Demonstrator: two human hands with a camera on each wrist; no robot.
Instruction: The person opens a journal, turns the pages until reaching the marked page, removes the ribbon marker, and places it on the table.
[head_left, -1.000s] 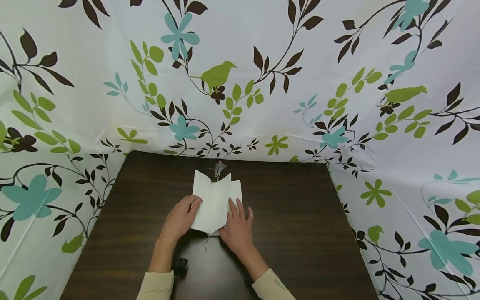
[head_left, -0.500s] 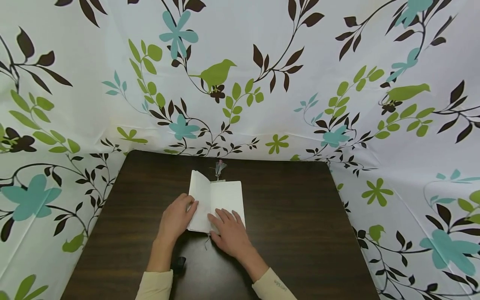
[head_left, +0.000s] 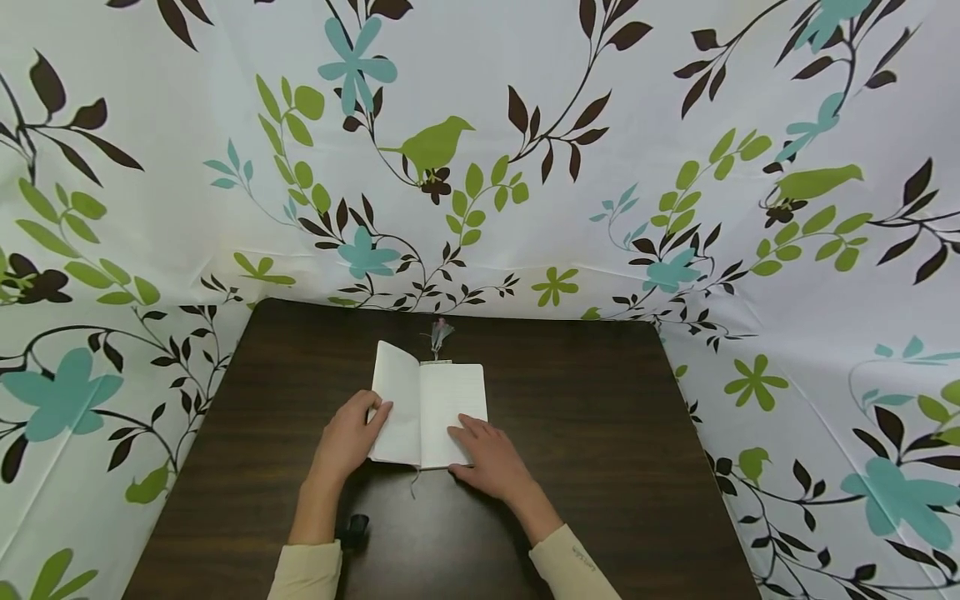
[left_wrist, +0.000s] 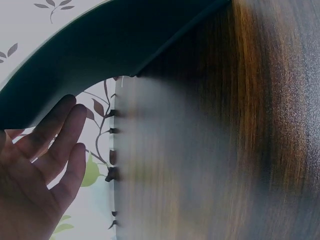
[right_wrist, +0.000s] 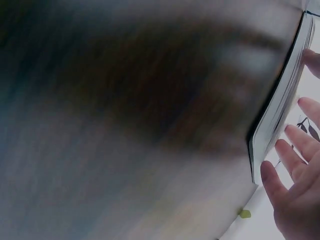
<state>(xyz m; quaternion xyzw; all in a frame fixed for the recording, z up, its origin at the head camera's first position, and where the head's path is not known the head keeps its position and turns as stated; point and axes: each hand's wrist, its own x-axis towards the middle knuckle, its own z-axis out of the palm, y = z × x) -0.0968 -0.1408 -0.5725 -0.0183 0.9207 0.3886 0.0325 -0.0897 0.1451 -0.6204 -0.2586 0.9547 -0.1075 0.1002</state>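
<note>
An open notebook with blank-looking white pages lies in front of me, its left side raised at a slant. My left hand holds that side by its outer edge, thumb towards the page. From below, in the left wrist view, the dark cover bends upward and the left fingers lie against its underside. Over the lower right page rests my right hand, fingers spread. The right wrist view shows the notebook's page edges beside the right fingertips.
A greyish tassel sticks out beyond the notebook's top. A thin cord hangs out at its bottom. Beneath is a dark wood-grain table, with a patterned curtain behind its far edge.
Pages standing up in the middle have come down, so the notebook lies open at one spread. My right hand smoothed across the right page and slid right. The left hand shifted slightly left.
</note>
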